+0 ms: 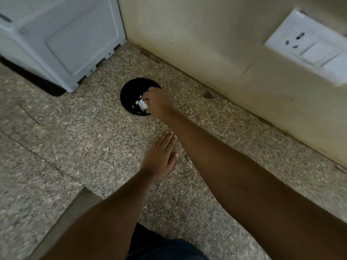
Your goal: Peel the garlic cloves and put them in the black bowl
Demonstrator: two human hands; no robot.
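Already in the bowl: several pale garlic pieces lie scattered in the black bowl (129,94), which sits on the speckled stone counter (93,143) near the wall, at about twelve o'clock from the person.
Right hand: the right hand (156,104) reaches over the bowl's three o'clock rim, fingers curled tight and pinching a white lump of garlic (142,104) just above the bowl's floor.
Left hand: the left hand (159,156) lies flat on the counter at six o'clock from the bowl, fingers straight and together, holding nothing.
Progress: some cloves look delivered; whether the pinched lump is a peeled clove being dropped or an unpeeled one being lifted out cannot be told through the blur. No loose skins or other garlic show on the counter, so what remains is hard to judge.
Garlic's lie: the pinched lump seems to run from ten o'clock to four o'clock, its far end toward the bowl's middle; which end is the tip cannot be made out.
Surroundings: a white appliance (62,44) stands at ten o'clock, a wall socket (308,45) at two o'clock.
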